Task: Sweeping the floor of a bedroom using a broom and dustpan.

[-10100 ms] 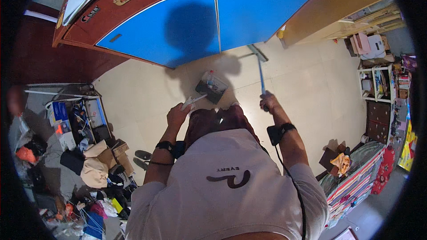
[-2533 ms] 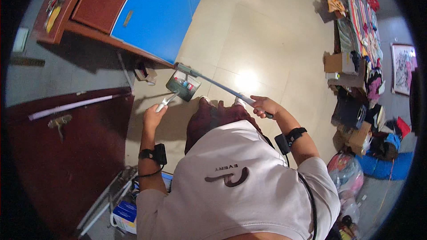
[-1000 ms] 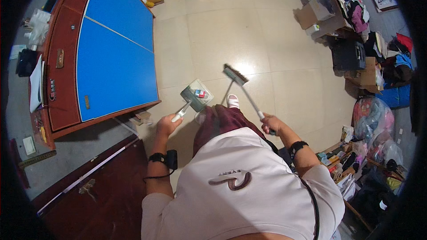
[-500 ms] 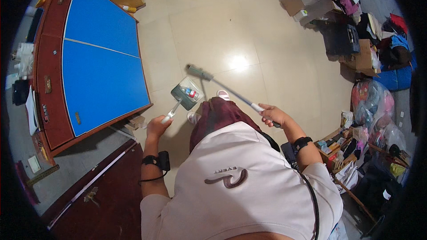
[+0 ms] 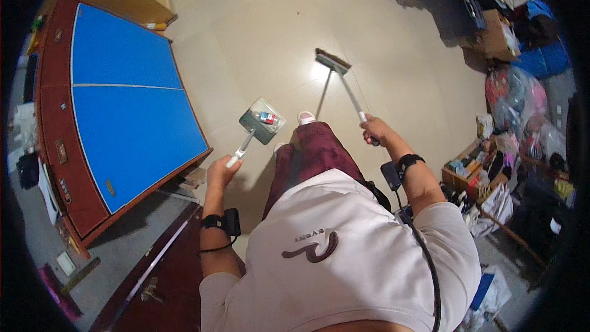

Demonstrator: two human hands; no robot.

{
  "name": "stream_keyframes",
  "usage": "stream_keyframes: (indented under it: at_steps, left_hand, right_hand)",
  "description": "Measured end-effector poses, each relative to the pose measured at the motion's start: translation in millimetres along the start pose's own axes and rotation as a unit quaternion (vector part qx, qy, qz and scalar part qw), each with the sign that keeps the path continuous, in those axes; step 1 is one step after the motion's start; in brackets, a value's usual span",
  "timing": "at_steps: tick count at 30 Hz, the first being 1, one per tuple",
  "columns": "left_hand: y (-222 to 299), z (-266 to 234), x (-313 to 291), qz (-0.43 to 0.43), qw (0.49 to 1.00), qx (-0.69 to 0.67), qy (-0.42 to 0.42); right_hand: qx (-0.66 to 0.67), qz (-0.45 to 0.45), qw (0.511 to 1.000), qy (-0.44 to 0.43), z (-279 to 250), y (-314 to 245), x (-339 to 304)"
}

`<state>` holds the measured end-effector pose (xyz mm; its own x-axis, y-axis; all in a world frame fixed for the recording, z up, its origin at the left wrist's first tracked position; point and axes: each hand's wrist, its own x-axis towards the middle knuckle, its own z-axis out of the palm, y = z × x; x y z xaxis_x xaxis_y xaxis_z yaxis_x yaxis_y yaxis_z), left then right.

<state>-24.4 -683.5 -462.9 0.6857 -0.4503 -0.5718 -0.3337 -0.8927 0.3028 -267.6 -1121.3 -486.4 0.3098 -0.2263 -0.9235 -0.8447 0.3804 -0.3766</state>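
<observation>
the left hand (image 5: pixel 220 172) is wrapping its fingers around the dustpan (image 5: pixel 261 120) handle, and small scraps are lying inside. the right hand (image 5: pixel 373 129) is gripping the broom (image 5: pixel 332 60), which is pointing to 12 o'clock; if the pan is tilting, the scraps may be spilling on the floor (image 5: pixel 258 31)

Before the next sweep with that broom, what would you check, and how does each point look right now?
1. Left hand grips the dustpan handle: ok.
2. Right hand grips the broom stick: ok.
3. Broom head rests on the floor: cannot tell, though it looks close to the tiles.
4. Dustpan holds its litter, a small colourful piece inside: ok.
5. Tiles around the broom head free of obstacles: ok; the boxes lie off to the right.
</observation>
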Motion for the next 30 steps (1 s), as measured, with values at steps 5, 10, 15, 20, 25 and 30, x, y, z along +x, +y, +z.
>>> stream_keyframes:
  at_steps: [5,10,15,20,25,30]
  left_hand:
    - [4,-15,5,0.019,0.999,-0.013,-0.024]
    - [-4,-21,10,0.065,0.997,-0.016,-0.037]
    - [-30,-16,25,0.079,0.996,-0.029,-0.009]
    - [-20,-18,8,0.086,0.996,-0.024,-0.008]
    - [-9,1,9,0.107,0.994,-0.004,-0.023]
    - [39,7,0,0.132,0.989,0.014,-0.059]
  right_hand:
    - [0.053,0.033,0.995,-0.080,65,62,-58]
    - [0.199,0.097,0.962,-0.160,117,87,-101]
    - [0.276,0.042,0.942,-0.185,126,110,-125]
    - [0.269,-0.018,0.958,-0.096,105,121,-137]
    - [0.096,-0.109,0.987,0.071,76,107,-83]
    - [0.095,-0.074,0.985,0.123,70,125,-41]
